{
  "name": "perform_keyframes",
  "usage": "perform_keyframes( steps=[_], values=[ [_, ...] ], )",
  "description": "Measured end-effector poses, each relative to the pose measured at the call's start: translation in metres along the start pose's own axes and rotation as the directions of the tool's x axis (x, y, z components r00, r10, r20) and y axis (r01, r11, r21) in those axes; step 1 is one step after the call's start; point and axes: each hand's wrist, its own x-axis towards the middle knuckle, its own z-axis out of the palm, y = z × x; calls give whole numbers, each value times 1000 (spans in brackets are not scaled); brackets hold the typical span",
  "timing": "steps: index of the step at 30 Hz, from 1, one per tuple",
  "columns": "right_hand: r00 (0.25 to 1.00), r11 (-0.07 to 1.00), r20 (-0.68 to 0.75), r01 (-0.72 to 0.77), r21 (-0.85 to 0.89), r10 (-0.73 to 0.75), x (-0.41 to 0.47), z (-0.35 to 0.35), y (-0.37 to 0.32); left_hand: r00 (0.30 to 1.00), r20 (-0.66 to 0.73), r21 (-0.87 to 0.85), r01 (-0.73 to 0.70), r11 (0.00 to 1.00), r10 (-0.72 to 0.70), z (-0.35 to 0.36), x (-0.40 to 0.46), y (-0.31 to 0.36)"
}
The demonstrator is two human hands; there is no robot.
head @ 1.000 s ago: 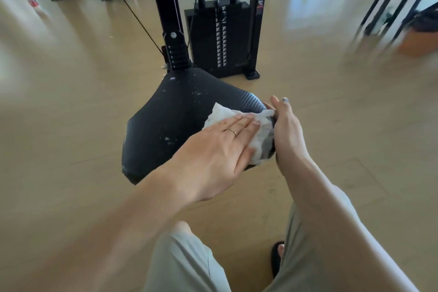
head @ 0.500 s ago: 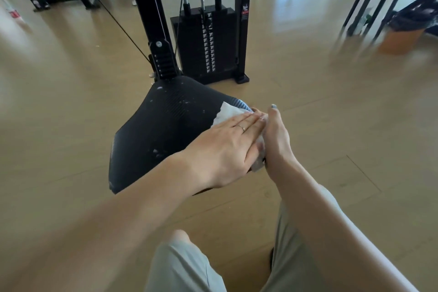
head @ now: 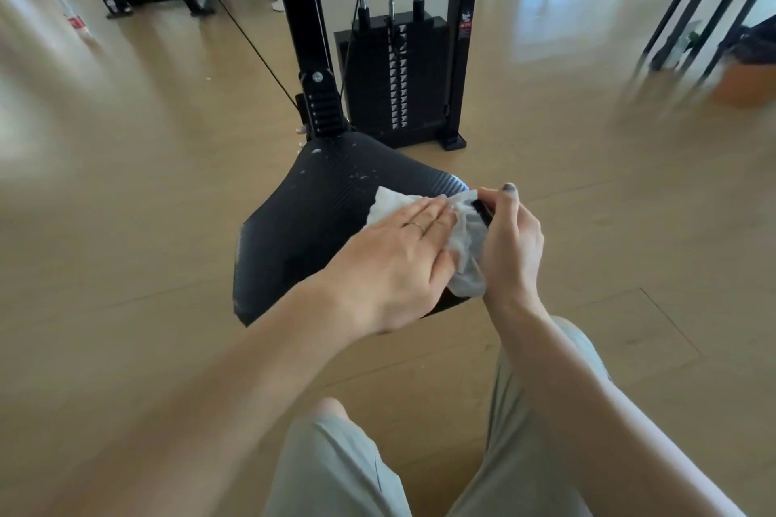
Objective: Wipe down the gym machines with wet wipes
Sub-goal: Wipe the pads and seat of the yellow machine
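A black padded machine seat (head: 319, 218) with white specks sits in front of me. A crumpled white wet wipe (head: 466, 239) lies over its right edge. My left hand (head: 399, 264) lies flat on the wipe with straight fingers, pressing it onto the seat top. My right hand (head: 510, 243) curls around the seat's right edge and the hanging part of the wipe, thumb up.
Behind the seat stand the black upright post (head: 304, 13) and the weight stack (head: 394, 80) with a cable running to the left. A black stool (head: 714, 0) and an orange bin (head: 743, 84) are at the right. Wooden floor lies all round.
My right hand has curled round the seat edge and the wipe, where before its fingers were straighter. More of the wipe now hangs over the right side. The left hand stays pressed flat.
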Motion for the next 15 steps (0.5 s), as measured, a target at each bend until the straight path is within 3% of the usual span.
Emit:
perform_keyframes(
  steps=[5,9,15],
  values=[
    [999,999,40,-29,-21,30,-1,-3,3,997,-54,-29,-63,998,61,-2,-78,-37],
    [998,998,34,-58,23,58,-1,0,1,991,-54,-115,118,986,-125,-14,-129,-75],
    [997,995,0,-77,63,77,-2,3,2,995,6,-22,103,994,-103,-4,-15,-13]
  ],
)
